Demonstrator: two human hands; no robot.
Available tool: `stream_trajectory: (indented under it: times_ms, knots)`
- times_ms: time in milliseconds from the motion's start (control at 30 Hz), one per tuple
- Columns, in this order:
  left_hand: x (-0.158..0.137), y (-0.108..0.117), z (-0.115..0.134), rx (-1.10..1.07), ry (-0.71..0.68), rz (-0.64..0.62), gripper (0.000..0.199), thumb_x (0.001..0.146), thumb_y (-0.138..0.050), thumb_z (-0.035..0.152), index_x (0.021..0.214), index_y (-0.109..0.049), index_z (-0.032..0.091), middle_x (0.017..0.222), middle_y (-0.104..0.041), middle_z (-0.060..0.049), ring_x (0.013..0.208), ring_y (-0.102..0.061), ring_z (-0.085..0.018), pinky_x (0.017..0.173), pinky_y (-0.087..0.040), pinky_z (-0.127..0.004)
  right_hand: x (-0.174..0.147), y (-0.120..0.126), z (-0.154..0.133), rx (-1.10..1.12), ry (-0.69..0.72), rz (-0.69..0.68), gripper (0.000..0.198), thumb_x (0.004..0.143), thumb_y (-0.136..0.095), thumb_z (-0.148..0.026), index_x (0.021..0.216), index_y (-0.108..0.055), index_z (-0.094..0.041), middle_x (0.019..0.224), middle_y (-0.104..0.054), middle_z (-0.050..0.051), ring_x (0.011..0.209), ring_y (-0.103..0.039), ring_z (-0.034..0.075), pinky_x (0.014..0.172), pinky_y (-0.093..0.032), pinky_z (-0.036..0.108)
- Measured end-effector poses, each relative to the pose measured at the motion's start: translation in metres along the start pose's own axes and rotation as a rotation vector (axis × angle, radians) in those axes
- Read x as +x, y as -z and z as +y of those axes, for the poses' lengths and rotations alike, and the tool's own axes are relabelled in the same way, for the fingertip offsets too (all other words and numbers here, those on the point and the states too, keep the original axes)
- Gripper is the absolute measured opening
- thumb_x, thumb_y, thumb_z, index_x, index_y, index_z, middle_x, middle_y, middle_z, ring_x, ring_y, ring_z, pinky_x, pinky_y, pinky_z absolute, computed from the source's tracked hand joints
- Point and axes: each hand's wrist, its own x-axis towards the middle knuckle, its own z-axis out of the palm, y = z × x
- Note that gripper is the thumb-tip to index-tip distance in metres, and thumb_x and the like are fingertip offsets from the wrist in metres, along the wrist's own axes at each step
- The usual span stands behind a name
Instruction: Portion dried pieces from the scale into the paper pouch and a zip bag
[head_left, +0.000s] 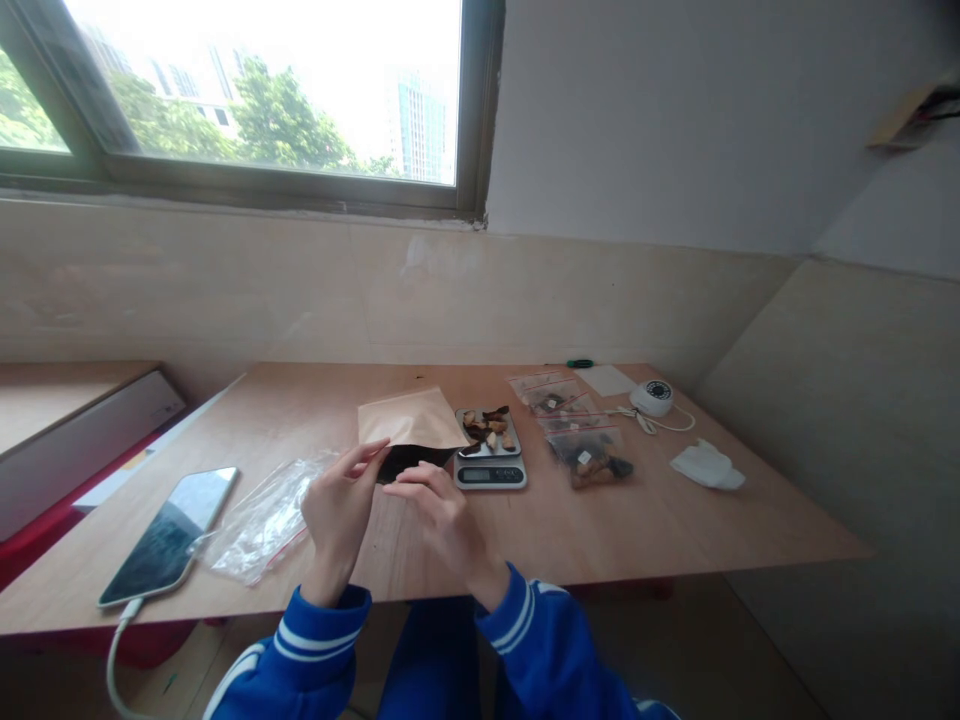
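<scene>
Head view, looking down over a pale plywood bench [675, 520], smooth and matte. Left hand [339, 505] is up, fingers pinched on the lower left corner of a flat kraft-paper pouch [411, 420], tan and square-edged, its dark mouth gaping toward the person. Right hand [442, 515] sits just beside it, fingers curled loosely at the pouch's dark opening; whether that grip has actually closed on the paper, cannot tell. The pouch is at bench centre, just left of a small grey scale [491, 465] with a rectangular pan holding brown and dark dried pieces [489, 428], irregular and wrinkled. Right of the scale, a row of clear zip bags [581, 430] with red seal lines, the nearest filled with the same chunks. Left of the hands, an empty crinkled clear bag [262, 515], glossy, and a phone [169, 535] on a white cable. Far right, crumpled white tissue [707, 467] and a round white device [652, 397]. Blue sleeves [315, 650] with white stripes.
</scene>
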Motion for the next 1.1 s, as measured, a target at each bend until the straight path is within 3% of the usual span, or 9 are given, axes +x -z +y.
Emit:
stream_trajectory:
  times_ms: [67,133,233,333,400,500,700,900,1100]
  knots:
    - [0.002,0.001,-0.001,-0.001,0.019,0.007,0.017,0.080,-0.064,0.042,0.094,-0.073,0.038,0.073,-0.071,0.006,0.067,-0.065,-0.014,0.058,-0.040,-0.022,-0.005,0.018,-0.007,0.141,-0.150,0.117,0.032,0.095,-0.040,-0.012,0.111,-0.065,-0.026,0.104,-0.066,0.003,0.104,-0.061,0.014,0.098,-0.049,0.033]
    - [0.003,0.002,-0.002,-0.008,0.029,0.018,0.017,0.080,-0.064,0.042,0.094,-0.073,0.038,0.075,-0.072,0.006,0.069,-0.065,-0.014,0.059,-0.040,-0.022,-0.008,0.040,0.005,0.225,-0.352,0.256,0.023,0.092,-0.049,-0.018,0.107,-0.066,-0.025,0.105,-0.067,0.004,0.100,-0.063,0.016,0.092,-0.052,0.033]
    - [0.002,0.003,-0.003,-0.018,0.037,0.026,0.018,0.080,-0.063,0.043,0.094,-0.073,0.037,0.076,-0.072,0.006,0.070,-0.066,-0.014,0.060,-0.040,-0.023,-0.010,0.073,0.057,0.271,-0.615,0.448,0.026,0.084,-0.061,-0.028,0.109,-0.064,-0.019,0.107,-0.069,0.009,0.099,-0.065,0.019,0.090,-0.053,0.037]
    - [0.000,0.003,-0.004,-0.025,0.029,0.020,0.018,0.080,-0.063,0.042,0.094,-0.073,0.036,0.077,-0.073,0.006,0.071,-0.066,-0.015,0.060,-0.041,-0.023,-0.010,0.094,0.125,0.238,-0.779,0.518,0.036,0.070,-0.070,-0.031,0.101,-0.063,-0.015,0.100,-0.070,0.012,0.093,-0.066,0.022,0.088,-0.052,0.040]
    - [-0.001,0.003,-0.005,-0.024,0.024,0.011,0.018,0.080,-0.062,0.042,0.093,-0.073,0.036,0.079,-0.073,0.006,0.072,-0.066,-0.015,0.061,-0.041,-0.023,-0.010,0.097,0.160,0.201,-0.848,0.518,0.034,0.064,-0.072,-0.033,0.091,-0.064,-0.014,0.094,-0.071,0.012,0.088,-0.067,0.022,0.084,-0.053,0.040]
    - [-0.001,0.004,-0.006,-0.023,0.020,0.001,0.018,0.080,-0.062,0.041,0.093,-0.074,0.036,0.081,-0.074,0.006,0.071,-0.066,-0.014,0.060,-0.042,-0.023,-0.013,0.090,0.189,0.185,-0.883,0.500,0.034,0.060,-0.074,-0.035,0.085,-0.063,-0.014,0.090,-0.071,0.013,0.082,-0.067,0.022,0.077,-0.054,0.038]
    - [-0.002,0.005,-0.005,-0.021,-0.010,0.023,0.018,0.079,-0.063,0.042,0.091,-0.074,0.036,0.078,-0.074,0.005,0.069,-0.067,-0.015,0.059,-0.042,-0.023,-0.025,0.072,0.201,0.158,-0.885,0.451,0.037,0.060,-0.073,-0.035,0.088,-0.062,-0.013,0.086,-0.071,0.012,0.078,-0.068,0.022,0.071,-0.054,0.034]
    - [-0.002,0.006,-0.004,-0.028,-0.025,0.028,0.017,0.079,-0.063,0.041,0.091,-0.074,0.035,0.078,-0.074,0.006,0.069,-0.067,-0.014,0.059,-0.042,-0.023,-0.027,0.076,0.198,0.111,-0.870,0.419,0.034,0.062,-0.071,-0.035,0.086,-0.061,-0.013,0.085,-0.071,0.012,0.077,-0.068,0.022,0.070,-0.054,0.035]
    - [-0.001,0.007,-0.004,-0.018,-0.005,0.016,0.018,0.080,-0.063,0.043,0.092,-0.074,0.036,0.082,-0.074,0.006,0.072,-0.067,-0.015,0.060,-0.042,-0.024,-0.019,0.090,0.161,-0.010,-0.814,0.468,0.024,0.075,-0.060,-0.033,0.089,-0.060,-0.013,0.094,-0.068,0.014,0.084,-0.065,0.022,0.082,-0.050,0.041]
